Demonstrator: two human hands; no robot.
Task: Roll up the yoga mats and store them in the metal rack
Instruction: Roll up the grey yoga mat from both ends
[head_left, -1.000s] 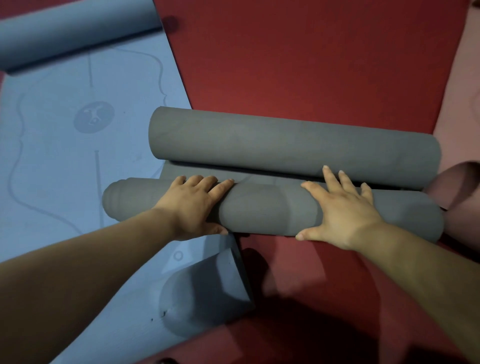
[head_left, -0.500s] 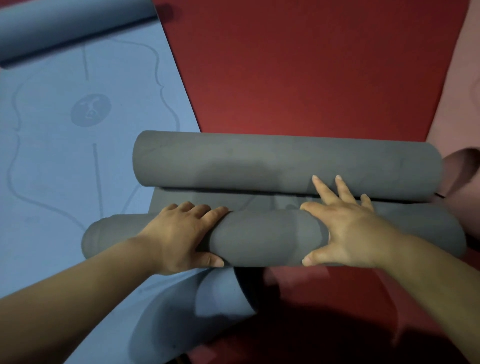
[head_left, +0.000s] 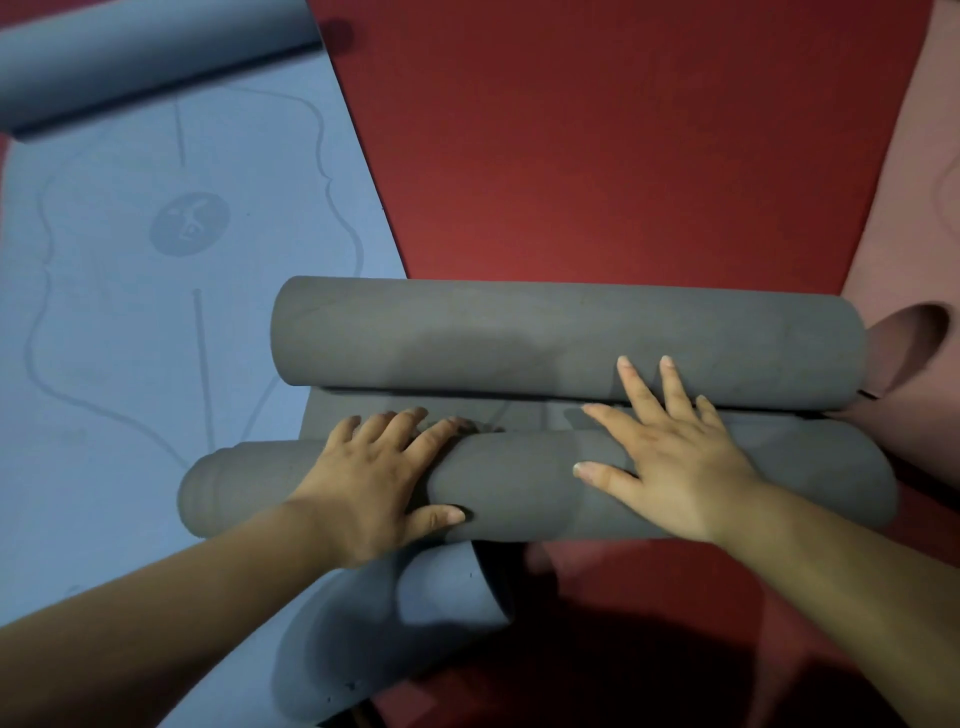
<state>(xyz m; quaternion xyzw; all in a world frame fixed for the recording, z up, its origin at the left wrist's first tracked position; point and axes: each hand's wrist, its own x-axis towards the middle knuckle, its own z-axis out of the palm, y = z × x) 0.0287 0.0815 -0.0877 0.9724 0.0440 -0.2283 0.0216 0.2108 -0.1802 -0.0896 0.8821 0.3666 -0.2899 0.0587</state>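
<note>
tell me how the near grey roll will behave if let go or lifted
Probably unrolls if released: the left hand grips and the right hand presses the near grey roll, and no strap shows. Likely sags lifted by one end: its left end looks telescoped and soft.

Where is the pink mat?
In the head view, the pink mat lies along the right edge, its curled end beside the right end of the far grey roll.
</note>
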